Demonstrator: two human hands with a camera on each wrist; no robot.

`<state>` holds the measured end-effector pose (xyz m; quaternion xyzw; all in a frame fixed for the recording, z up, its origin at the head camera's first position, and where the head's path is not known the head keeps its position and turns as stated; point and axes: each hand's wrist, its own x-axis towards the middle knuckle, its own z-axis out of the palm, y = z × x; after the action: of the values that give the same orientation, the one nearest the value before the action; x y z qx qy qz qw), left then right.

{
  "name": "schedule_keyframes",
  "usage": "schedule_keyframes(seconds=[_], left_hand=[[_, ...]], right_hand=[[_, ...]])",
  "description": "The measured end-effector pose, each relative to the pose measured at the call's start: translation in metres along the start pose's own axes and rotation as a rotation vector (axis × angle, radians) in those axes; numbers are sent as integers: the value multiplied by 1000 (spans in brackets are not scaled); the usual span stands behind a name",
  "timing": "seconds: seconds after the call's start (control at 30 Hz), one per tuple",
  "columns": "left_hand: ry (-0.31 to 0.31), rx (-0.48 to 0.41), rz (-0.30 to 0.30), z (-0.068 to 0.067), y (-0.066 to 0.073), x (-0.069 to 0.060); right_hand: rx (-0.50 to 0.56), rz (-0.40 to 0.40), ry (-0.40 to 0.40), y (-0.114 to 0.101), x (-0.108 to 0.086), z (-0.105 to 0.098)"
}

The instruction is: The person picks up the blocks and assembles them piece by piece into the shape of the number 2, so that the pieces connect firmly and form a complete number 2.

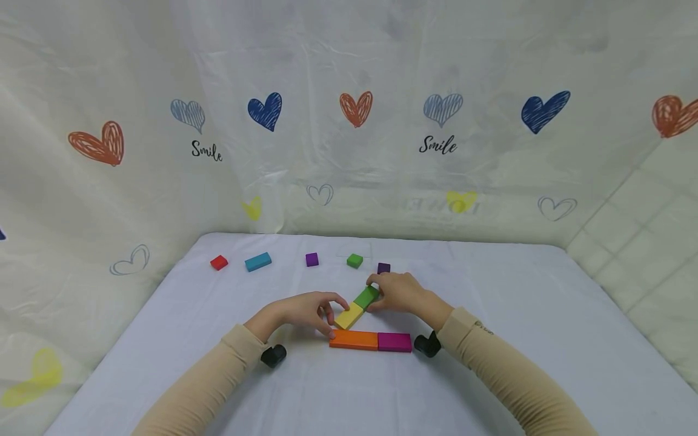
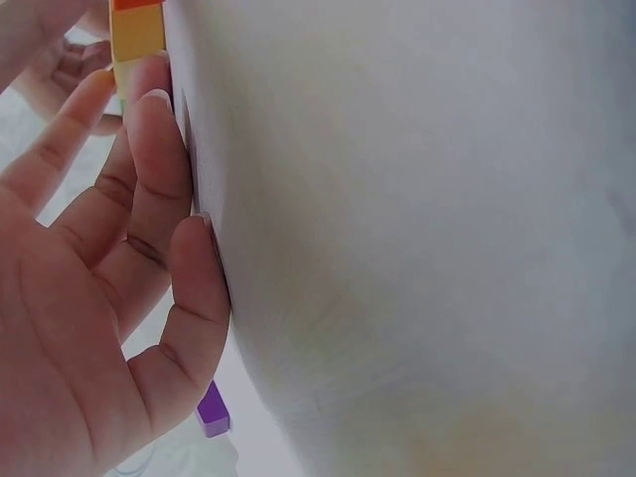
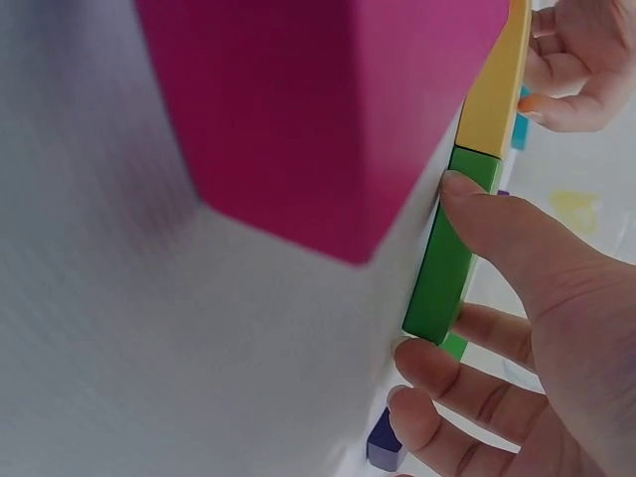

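Note:
My right hand (image 1: pixel 402 293) holds a long green block (image 3: pixel 442 248) between thumb and fingers. One end of it meets a yellow block (image 1: pixel 348 316), making one slanted row on the cloth. At the yellow block's left side is my left hand (image 1: pixel 305 309), its index fingertip touching the block. The left thumb is at the left end of an orange block (image 1: pixel 354 340), and the other fingers are loosely bent, seen in the left wrist view. A magenta block (image 1: pixel 395 343) lies end to end with the orange one, just below the slanted row.
Across the back of the white-covered table (image 1: pixel 491 363) lie a red block (image 1: pixel 219 262), a blue block (image 1: pixel 258 261), a purple block (image 1: pixel 312 260), a small green block (image 1: pixel 354 260) and a dark purple block (image 1: pixel 384 267). A heart-printed curtain (image 1: pixel 311 54) hangs behind.

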<state>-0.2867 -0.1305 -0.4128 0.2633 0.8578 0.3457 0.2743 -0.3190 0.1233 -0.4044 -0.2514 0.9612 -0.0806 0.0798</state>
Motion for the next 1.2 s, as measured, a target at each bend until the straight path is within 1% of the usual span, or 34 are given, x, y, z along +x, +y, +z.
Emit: schedule_keyframes(seconds=[0.37,0.73,1.03,1.2], left_hand=[[-6,-10,-7,0,-1,2],[-7,-5,-6,-1,0,1],[-2,-6,-12,-1,0,0],[1,-6,-22,-1,0,1]], right_hand=[[-14,-10,6,0,-2,-2],[1,-15,-8,1,-3,-3],[48,5,-32,2,-7,-12],[54,-13,-21,6,-13,-19]])
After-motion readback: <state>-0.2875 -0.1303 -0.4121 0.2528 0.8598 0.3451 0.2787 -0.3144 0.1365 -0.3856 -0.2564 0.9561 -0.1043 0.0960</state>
